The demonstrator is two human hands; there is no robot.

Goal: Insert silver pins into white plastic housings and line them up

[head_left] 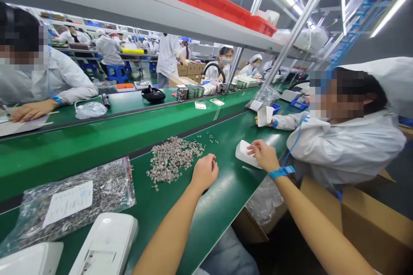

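My left hand rests on the green bench with its fingers curled in; whatever it may hold is hidden. Just left of it lies a loose pile of small metal parts. My right hand, a blue strap around its wrist, has its fingers bent onto the near end of a white plastic housing that lies on the bench. Two more white housings sit at the lower left, one whole and one cut off by the frame edge.
A clear bag of metal parts with a paper label lies left. Beyond runs a bright green belt carrying white pieces. At right, a co-worker holds a white housing. Cardboard boxes stand below; a shelf hangs overhead.
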